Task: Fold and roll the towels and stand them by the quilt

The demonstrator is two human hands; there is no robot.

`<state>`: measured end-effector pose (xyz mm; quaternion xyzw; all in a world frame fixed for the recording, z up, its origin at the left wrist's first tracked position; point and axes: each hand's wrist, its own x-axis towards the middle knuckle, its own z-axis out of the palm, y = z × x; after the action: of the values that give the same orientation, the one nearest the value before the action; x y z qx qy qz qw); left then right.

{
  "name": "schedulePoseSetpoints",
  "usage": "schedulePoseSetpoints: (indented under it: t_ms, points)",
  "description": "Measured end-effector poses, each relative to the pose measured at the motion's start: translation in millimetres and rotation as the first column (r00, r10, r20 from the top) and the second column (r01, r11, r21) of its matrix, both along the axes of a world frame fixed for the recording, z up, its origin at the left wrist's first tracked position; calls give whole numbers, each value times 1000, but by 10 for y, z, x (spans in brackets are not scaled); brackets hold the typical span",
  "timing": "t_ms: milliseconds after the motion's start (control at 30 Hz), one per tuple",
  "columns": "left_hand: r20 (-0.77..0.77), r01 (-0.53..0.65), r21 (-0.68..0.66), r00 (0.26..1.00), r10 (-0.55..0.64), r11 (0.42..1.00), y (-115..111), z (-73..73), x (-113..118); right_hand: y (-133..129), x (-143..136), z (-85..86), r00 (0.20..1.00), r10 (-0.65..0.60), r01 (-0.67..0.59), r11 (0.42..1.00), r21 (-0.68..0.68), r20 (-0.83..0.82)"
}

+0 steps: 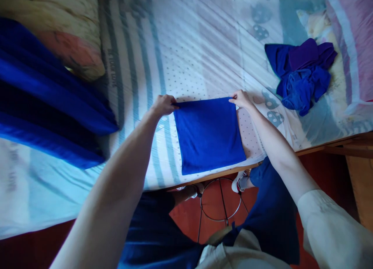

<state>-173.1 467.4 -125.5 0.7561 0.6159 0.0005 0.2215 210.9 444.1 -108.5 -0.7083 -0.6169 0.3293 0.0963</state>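
Observation:
A blue cloth (210, 137), roughly square, lies flat on the bed near its front edge. My left hand (165, 105) pinches its far left corner between thumb and fingers. At the far right corner, my right hand (241, 99) grips the cloth the same way. The far edge is stretched straight between both hands, and the near edge lies close to the bed's wooden rim.
The patterned sheet (186, 39) covers the bed. Crumpled blue and purple cloths (305, 76) lie at the right, beside a pink pillow (358, 39). Large blue fabric (55, 98) and a yellowish pillow (64, 24) are at the left. A metal ring frame (220, 220) stands below.

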Motion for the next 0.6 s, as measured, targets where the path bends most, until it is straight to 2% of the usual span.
schedulePoseSetpoints:
  t_ms: [100, 167, 200, 267, 367, 467, 600]
  points:
    - [64, -143, 54, 988, 140, 988, -56, 52, 29, 59, -61, -128, 1000, -11, 9, 993, 116, 12]
    - [129, -215, 156, 972, 196, 964, -186, 99, 160, 10, -219, -188, 999, -11, 0, 971, 237, 45]
    - [156, -218, 204, 970, 188, 954, -282, 114, 256, -53, -329, -206, 997, 1, -21, 957, 289, 71]
    - [190, -148, 263, 977, 99, 953, -521, 113, 475, -249, -565, -223, 991, 59, -98, 934, 342, 123]
    - [213, -4, 256, 976, -52, 967, -880, 27, 724, -596, -776, -242, 964, 207, -253, 909, 332, 168]
    - [240, -46, 220, 971, -9, 974, -1042, -83, 751, -751, -684, -282, 936, 290, -341, 891, 301, 200]
    - [258, -204, 163, 953, 158, 965, -937, -90, 643, -596, -476, -273, 951, 215, -273, 922, 276, 223]
